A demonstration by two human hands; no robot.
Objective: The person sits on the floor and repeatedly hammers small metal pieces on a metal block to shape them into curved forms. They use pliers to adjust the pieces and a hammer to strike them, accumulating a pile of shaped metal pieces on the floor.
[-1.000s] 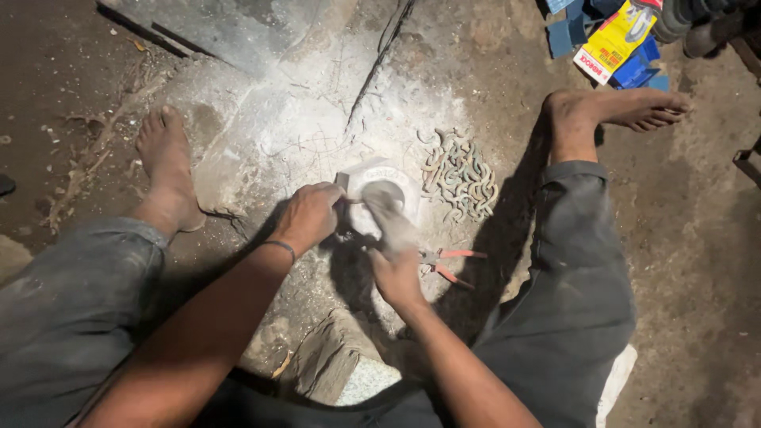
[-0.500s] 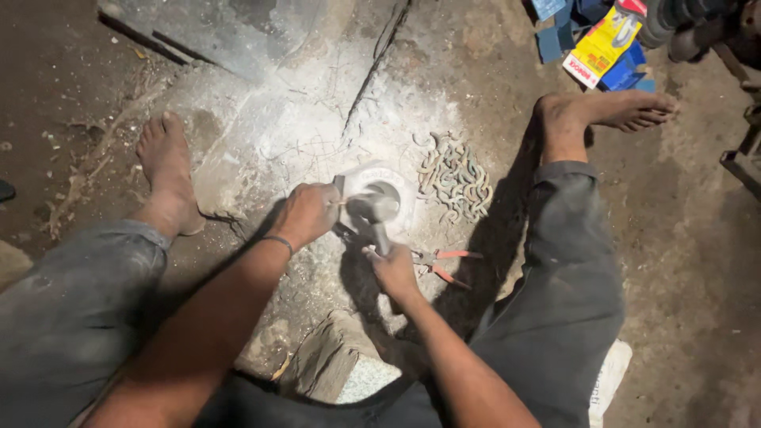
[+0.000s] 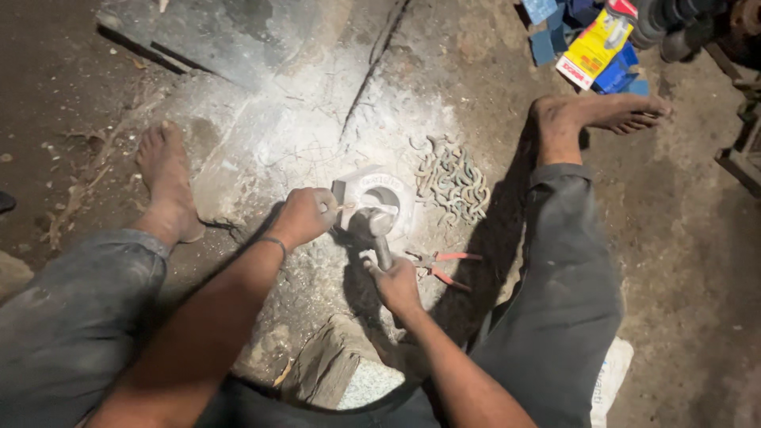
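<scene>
At frame centre, left hand (image 3: 303, 218) grips a heavy, rigid metal block (image 3: 374, 200); right hand (image 3: 394, 284) grasps a hammer (image 3: 379, 231) by its handle

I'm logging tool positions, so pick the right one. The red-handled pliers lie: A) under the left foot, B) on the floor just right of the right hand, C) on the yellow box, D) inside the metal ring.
B: the red-handled pliers lie on the floor beside the right hand, which grips the hammer.
</scene>
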